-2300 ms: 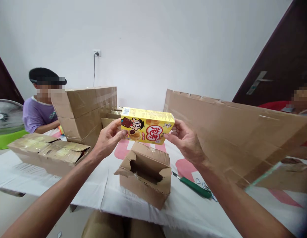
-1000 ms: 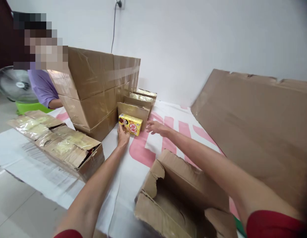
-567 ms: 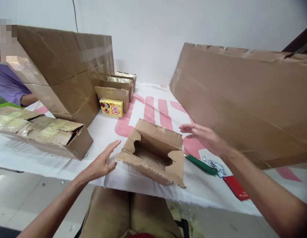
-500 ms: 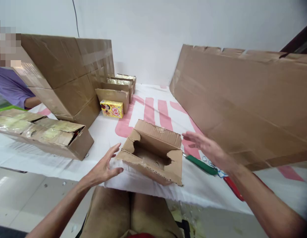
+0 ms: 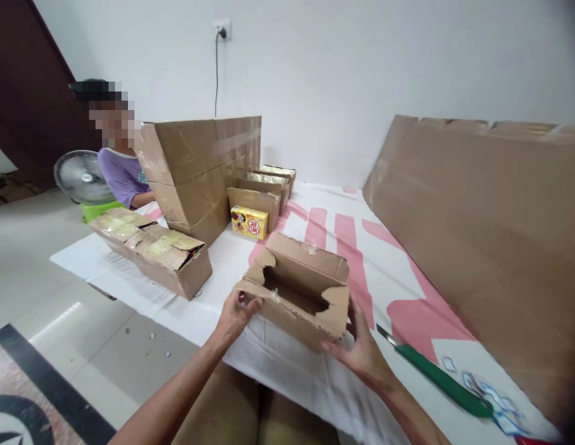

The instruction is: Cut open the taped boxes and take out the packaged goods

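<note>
Head view shows the left hand (image 5: 235,312) and right hand (image 5: 360,350) clasping the two ends of a torn-open cardboard box (image 5: 299,289), fingers pressed against its sides, at the near edge of the white sheet (image 5: 232,256). Farther off, a yellow snack box (image 5: 249,222) stands against small cartons (image 5: 262,193); a green-handled knife (image 5: 436,377) lies near right.

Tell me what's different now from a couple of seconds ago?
The yellow snack box, earlier held up in both hands, now stands let go beside the small cartons. The left hand and right hand came back and took hold of the torn cardboard box at its two ends. The green knife and large cardboard sheet stayed put.
</note>
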